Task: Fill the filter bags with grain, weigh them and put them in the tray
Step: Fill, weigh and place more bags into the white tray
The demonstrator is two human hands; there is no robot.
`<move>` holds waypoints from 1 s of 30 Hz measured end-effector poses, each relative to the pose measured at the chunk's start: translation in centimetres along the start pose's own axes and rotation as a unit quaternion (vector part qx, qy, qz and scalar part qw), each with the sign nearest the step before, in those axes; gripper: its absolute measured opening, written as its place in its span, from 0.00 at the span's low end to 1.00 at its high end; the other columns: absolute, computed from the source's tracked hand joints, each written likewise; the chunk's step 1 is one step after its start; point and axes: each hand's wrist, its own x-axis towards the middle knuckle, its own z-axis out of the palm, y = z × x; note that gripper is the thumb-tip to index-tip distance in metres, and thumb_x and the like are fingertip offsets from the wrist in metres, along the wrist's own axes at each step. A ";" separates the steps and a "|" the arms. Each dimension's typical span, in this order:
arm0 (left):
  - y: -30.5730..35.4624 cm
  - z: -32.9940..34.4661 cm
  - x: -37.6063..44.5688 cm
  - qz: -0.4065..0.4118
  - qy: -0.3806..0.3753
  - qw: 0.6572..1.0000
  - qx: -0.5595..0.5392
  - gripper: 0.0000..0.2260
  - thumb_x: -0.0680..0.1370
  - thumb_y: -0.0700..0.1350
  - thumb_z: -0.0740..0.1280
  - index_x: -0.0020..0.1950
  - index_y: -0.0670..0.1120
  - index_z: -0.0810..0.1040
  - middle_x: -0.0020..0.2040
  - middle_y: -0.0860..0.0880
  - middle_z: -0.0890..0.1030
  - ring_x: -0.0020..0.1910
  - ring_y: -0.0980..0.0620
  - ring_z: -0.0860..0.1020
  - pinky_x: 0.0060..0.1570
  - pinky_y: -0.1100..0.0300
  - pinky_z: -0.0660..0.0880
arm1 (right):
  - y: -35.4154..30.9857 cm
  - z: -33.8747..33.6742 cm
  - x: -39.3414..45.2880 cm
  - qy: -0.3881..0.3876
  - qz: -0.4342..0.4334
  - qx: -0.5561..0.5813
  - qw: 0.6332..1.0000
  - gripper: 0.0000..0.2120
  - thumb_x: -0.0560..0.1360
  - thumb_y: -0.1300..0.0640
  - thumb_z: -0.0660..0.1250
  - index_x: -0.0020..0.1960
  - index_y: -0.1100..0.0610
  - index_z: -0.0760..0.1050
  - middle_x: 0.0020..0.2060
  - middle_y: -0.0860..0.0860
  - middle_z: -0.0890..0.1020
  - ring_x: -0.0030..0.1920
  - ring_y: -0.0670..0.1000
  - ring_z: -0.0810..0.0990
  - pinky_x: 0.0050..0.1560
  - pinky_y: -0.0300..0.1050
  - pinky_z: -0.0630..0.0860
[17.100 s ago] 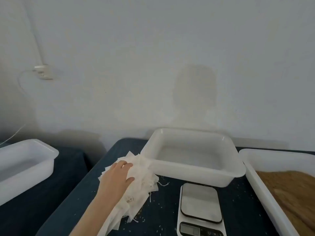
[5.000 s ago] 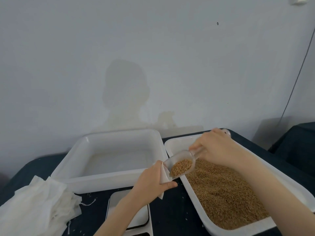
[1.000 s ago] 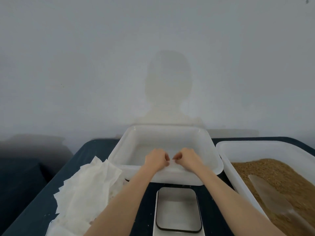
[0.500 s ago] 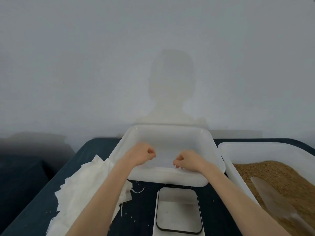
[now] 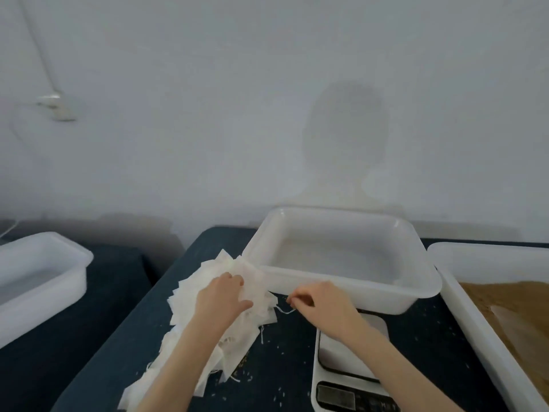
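Bags (image 5: 205, 289) lie heaped on the desk (image 5: 294, 367) left of the tray (image 5: 350, 283), and you look to be picking a fresh one. Your left hand (image 5: 221, 298) rests on the heap, fingers lightly curled on the top sheets, thumb out. Your right hand (image 5: 323, 301) pinches a drawstring (image 5: 283, 310) at the heap's edge. Next, lift one bag free, open it, then reach for the grain (image 5: 517, 301) on your right; the scale (image 5: 350, 364) waits, pan bare.
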 end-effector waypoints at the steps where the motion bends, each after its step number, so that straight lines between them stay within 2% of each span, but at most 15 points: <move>1: 0.0 0.5 -0.1 -0.001 0.016 1.000 -0.005 0.16 0.76 0.54 0.66 0.62 0.51 0.73 0.56 0.53 0.75 0.55 0.52 0.75 0.48 0.59 0.72 | -0.3 0.6 -0.3 -0.003 -0.001 0.004 1.000 0.10 0.78 0.51 0.61 0.51 0.46 0.82 0.46 0.42 0.84 0.47 0.44 0.80 0.51 0.41 0.76; 3: -0.2 1.0 -0.4 -0.007 0.047 0.998 -0.032 0.14 0.78 0.46 0.62 0.64 0.51 0.72 0.57 0.52 0.76 0.56 0.52 0.75 0.50 0.60 0.72 | -0.7 1.5 -0.8 -0.008 -0.002 0.009 1.000 0.10 0.78 0.50 0.61 0.52 0.46 0.82 0.47 0.42 0.84 0.47 0.43 0.80 0.51 0.41 0.77; 5: -0.5 1.3 -0.6 -0.009 0.070 0.995 -0.068 0.17 0.79 0.40 0.58 0.67 0.51 0.71 0.59 0.51 0.77 0.56 0.52 0.75 0.50 0.62 0.70 | -0.9 2.3 -1.3 -0.018 0.005 0.015 1.000 0.10 0.77 0.49 0.61 0.52 0.46 0.81 0.46 0.41 0.84 0.46 0.42 0.80 0.50 0.42 0.77; 8: -0.9 1.4 -0.8 -0.005 0.112 0.987 -0.115 0.16 0.80 0.38 0.57 0.66 0.49 0.73 0.56 0.52 0.77 0.49 0.56 0.72 0.48 0.68 0.65 | -1.1 3.3 -2.1 -0.032 0.019 0.022 0.999 0.10 0.77 0.49 0.61 0.51 0.44 0.81 0.46 0.40 0.84 0.46 0.41 0.80 0.49 0.42 0.78; 11: -1.0 1.0 -1.4 -0.018 0.133 0.977 -0.166 0.16 0.81 0.38 0.58 0.66 0.48 0.75 0.54 0.48 0.81 0.49 0.51 0.78 0.53 0.60 0.74 | -1.3 4.0 -2.9 -0.036 0.027 0.037 0.998 0.10 0.77 0.49 0.62 0.50 0.44 0.81 0.45 0.40 0.84 0.45 0.40 0.80 0.49 0.41 0.78; 14: -1.0 0.0 -2.1 -0.046 0.173 0.971 -0.157 0.14 0.81 0.39 0.60 0.63 0.51 0.76 0.50 0.50 0.83 0.46 0.51 0.80 0.48 0.56 0.77 | -1.6 4.4 -3.4 -0.041 0.033 0.055 0.997 0.10 0.77 0.50 0.61 0.50 0.44 0.81 0.44 0.40 0.84 0.45 0.38 0.80 0.49 0.40 0.78; 18: -1.2 -2.1 -2.9 -0.074 0.218 0.958 -0.170 0.10 0.79 0.42 0.63 0.56 0.53 0.79 0.47 0.54 0.83 0.39 0.56 0.77 0.35 0.62 0.72 | -2.2 4.4 -3.4 -0.033 0.040 0.079 0.996 0.10 0.77 0.52 0.62 0.50 0.45 0.82 0.44 0.41 0.84 0.45 0.39 0.80 0.51 0.41 0.79; 22: -0.4 -5.0 -3.8 -0.066 0.220 0.923 -0.310 0.08 0.75 0.43 0.69 0.46 0.57 0.80 0.42 0.58 0.82 0.39 0.60 0.79 0.37 0.64 0.74 | -2.9 3.7 -3.3 -0.003 0.040 0.130 0.991 0.09 0.77 0.52 0.63 0.50 0.44 0.82 0.41 0.41 0.84 0.41 0.41 0.81 0.49 0.41 0.79; 25: 1.6 -6.2 -4.5 -0.039 0.212 0.914 -0.345 0.08 0.72 0.44 0.71 0.42 0.58 0.79 0.37 0.60 0.82 0.37 0.63 0.79 0.37 0.66 0.73 | -3.9 2.5 -3.2 0.031 0.035 0.213 0.976 0.09 0.79 0.52 0.62 0.50 0.43 0.81 0.38 0.38 0.83 0.39 0.42 0.80 0.47 0.42 0.79; 27: 3.7 -6.0 -4.6 -0.016 0.195 0.909 -0.368 0.07 0.70 0.45 0.73 0.39 0.57 0.79 0.35 0.61 0.82 0.35 0.66 0.79 0.38 0.65 0.74 | -4.6 1.4 -3.3 0.065 0.024 0.265 0.962 0.10 0.80 0.52 0.60 0.48 0.43 0.80 0.39 0.42 0.83 0.39 0.44 0.80 0.46 0.47 0.80; 30: 7.1 -4.7 -4.2 0.019 0.146 0.883 -0.445 0.07 0.70 0.44 0.75 0.36 0.53 0.79 0.35 0.60 0.82 0.34 0.64 0.80 0.42 0.63 0.76 | -4.4 0.2 -3.7 0.113 0.009 0.275 0.955 0.14 0.80 0.48 0.57 0.44 0.52 0.79 0.37 0.52 0.81 0.39 0.54 0.79 0.43 0.56 0.77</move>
